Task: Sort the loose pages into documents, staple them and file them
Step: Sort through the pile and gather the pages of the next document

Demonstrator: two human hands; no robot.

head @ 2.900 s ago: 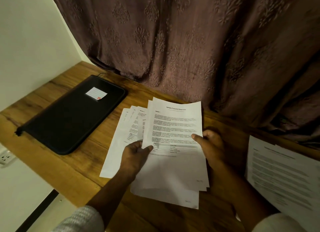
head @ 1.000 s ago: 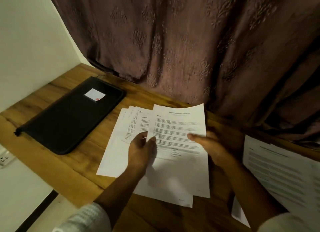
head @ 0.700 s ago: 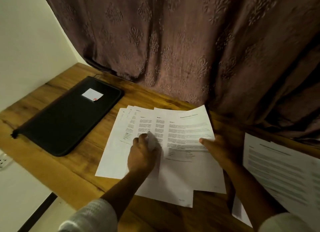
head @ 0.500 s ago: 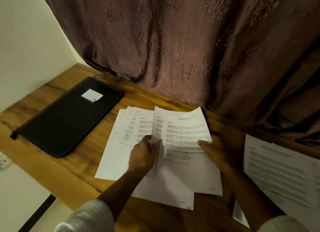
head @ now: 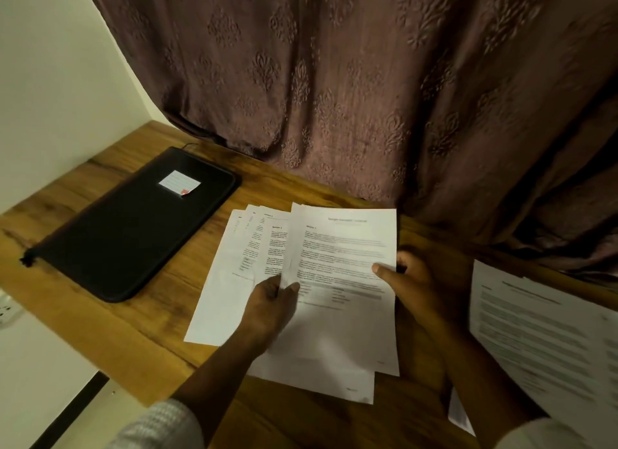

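1. Straightened since half a second ago, the top page [head: 341,258] now lies squarer over the sheets beneath it and hides more of them.
2. At far left a black folder [head: 133,224] lies flat and zipped shut on the wooden table [head: 100,318], with a white label [head: 179,183] on its cover. It is well apart from both hands.
3. Just right of the folder, the fanned pages [head: 234,281] lie spread on the table, their printed left margins stepping out from under the top page.
4. The left hand [head: 274,301] pinches the top page's left edge, thumb on top, and rests over the fan.
5. That top page spans the gap between the two hands, in front of the curtain [head: 368,97].
6. The right hand [head: 418,281] grips the page's right edge, thumb on the print and fingers curled beneath.
7. Further right, a second pile [head: 541,331] of printed sheets lies near the right forearm, untouched by either hand.
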